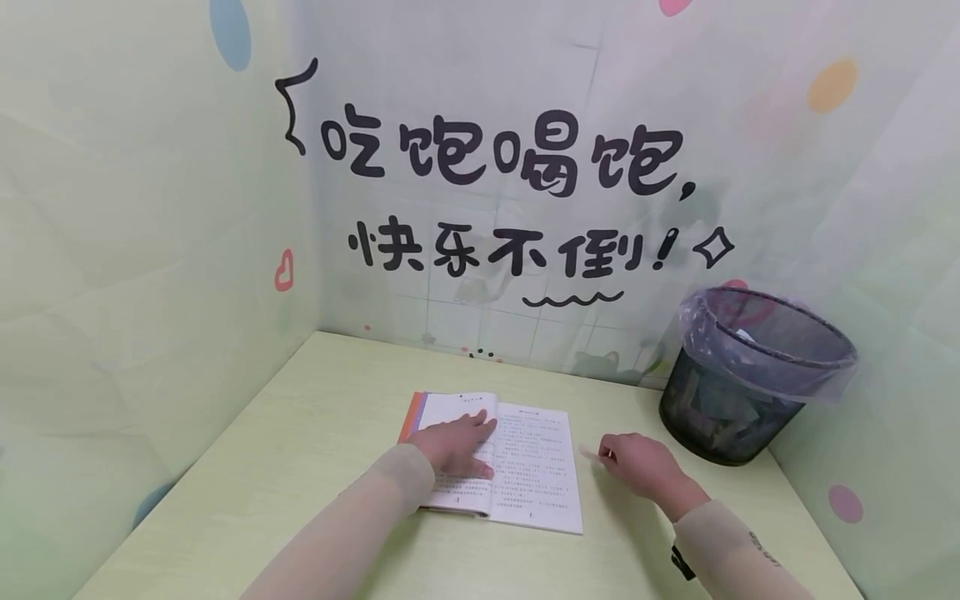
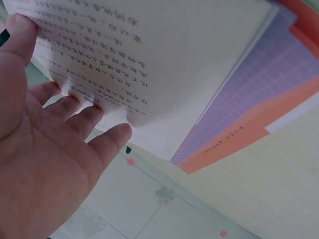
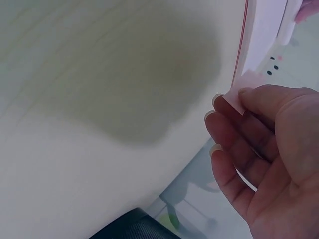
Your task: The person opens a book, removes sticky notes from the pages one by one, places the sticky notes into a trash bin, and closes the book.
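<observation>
An open book [image 1: 534, 475] lies on the table, printed text on both pages and an orange and purple cover edge [image 2: 229, 134] showing at its left side. Spread across the left page near the spine is my left hand [image 1: 454, 446]; its fingers extend over the paper and hold the page down. To the right of the book, just above the table, my right hand [image 1: 643, 465] pinches a small pale pink slip of paper [image 3: 235, 99] between thumb and index finger. That slip is apart from the book's right edge in the head view.
A black mesh waste bin [image 1: 708, 417] with a translucent purple liner [image 1: 701, 342] stands at the table's back right, with some scraps inside. The pale wooden table [image 1: 300, 433] is bounded by printed wall sheets [image 1: 465, 325] behind and at both sides.
</observation>
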A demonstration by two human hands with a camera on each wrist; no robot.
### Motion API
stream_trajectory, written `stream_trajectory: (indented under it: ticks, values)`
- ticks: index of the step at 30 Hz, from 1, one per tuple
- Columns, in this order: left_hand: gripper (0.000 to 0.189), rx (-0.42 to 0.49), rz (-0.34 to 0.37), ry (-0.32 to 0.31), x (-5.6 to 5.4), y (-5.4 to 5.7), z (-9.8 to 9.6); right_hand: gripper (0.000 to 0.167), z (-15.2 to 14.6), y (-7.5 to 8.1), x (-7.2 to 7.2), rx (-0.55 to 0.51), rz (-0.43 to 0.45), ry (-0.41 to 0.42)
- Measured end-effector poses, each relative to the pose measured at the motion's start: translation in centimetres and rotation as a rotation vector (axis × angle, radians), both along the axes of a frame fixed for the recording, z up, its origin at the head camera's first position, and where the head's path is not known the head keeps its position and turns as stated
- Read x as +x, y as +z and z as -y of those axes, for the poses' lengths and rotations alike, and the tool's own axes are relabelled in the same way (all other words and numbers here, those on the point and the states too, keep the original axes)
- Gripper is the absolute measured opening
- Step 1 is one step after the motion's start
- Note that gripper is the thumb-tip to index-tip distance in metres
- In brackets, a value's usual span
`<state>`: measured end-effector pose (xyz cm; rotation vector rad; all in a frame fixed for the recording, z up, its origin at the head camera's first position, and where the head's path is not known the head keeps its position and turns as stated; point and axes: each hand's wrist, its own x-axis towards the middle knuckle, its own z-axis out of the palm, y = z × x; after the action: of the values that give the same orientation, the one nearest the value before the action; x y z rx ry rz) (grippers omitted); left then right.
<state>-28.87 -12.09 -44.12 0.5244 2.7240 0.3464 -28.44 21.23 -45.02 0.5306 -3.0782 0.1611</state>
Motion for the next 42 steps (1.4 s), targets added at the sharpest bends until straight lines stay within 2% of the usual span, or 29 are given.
stream_trajectory:
  ticks: [6,17,28,35,42]
  values:
    - [0.094,-0.001,-0.005,0.0,-0.1,0.0,0.0,0.005,-2.0,2.1,-0.9,-0.008,-0.056,0.011]
    - [0.095,-0.002,0.002,0.01,-0.2,-0.4,0.0,0.013,-6.1,9.4,-2.5,-0.062,-0.182,-0.019]
    - [0.094,-0.011,-0.006,0.018,0.1,-0.2,-0.2,0.026,-10.0,15.7,-2.4,-0.108,-0.336,-0.114]
    - [0.094,-0.013,-0.013,0.013,0.0,-0.4,-0.1,0.029,-12.9,17.6,-2.6,-0.113,-0.473,-0.257]
    - [0.094,-0.017,-0.008,0.016,0.0,-0.3,-0.2,0.03,-15.3,17.7,-2.4,-0.106,-0.506,-0.345]
